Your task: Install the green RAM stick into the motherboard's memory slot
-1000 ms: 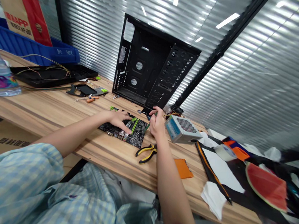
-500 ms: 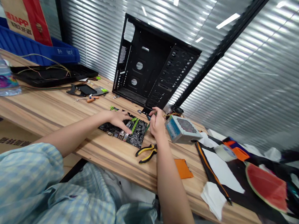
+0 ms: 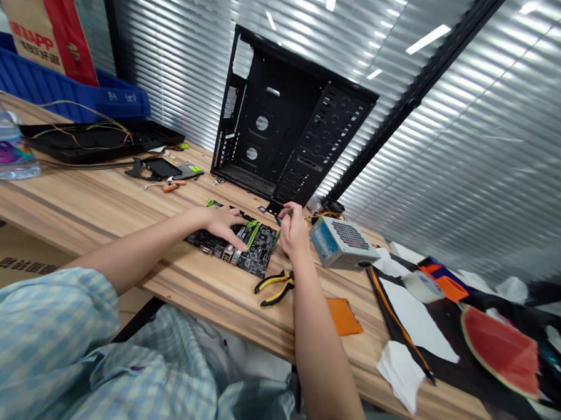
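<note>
First: Slatted blinds [image 3: 167, 47] gleam behind your wooden table [image 3: 121, 205], and there's lettering to call! Over on the left, your paper bag [image 3: 40, 28] shows a red "APP" beside characters I can't make out.

Second: Handwriting on your blue bin [image 3: 121, 104] too, pale marks, too small to read. Down below, dark printed characters on your cardboard box [image 3: 28, 262]; the bottle [image 3: 6, 148] wears a colourful label, cut by the edge of view.

First: To the hands! Your left hand [image 3: 224, 224] is spread, thumb well apart from the fingers, palm down across the motherboard [image 3: 259, 249].

Second: And your right hand [image 3: 295, 233] is closed, fingers curled, pinching a green piece [image 3: 277, 237] at the board's right edge. Most of that piece is hidden by your fingers; I can't tell what it is.

First: The motherboard lies flat on the table right in front of you: black, crowded with small parts, bright green slots beside your left fingers, a row of ports along the near edge.

Second: Just beside its near right corner, your yellow-and-black pliers [image 3: 284, 277] lie with handles apart; beyond the board, the black computer case [image 3: 281, 110] stands open towards you!
</note>
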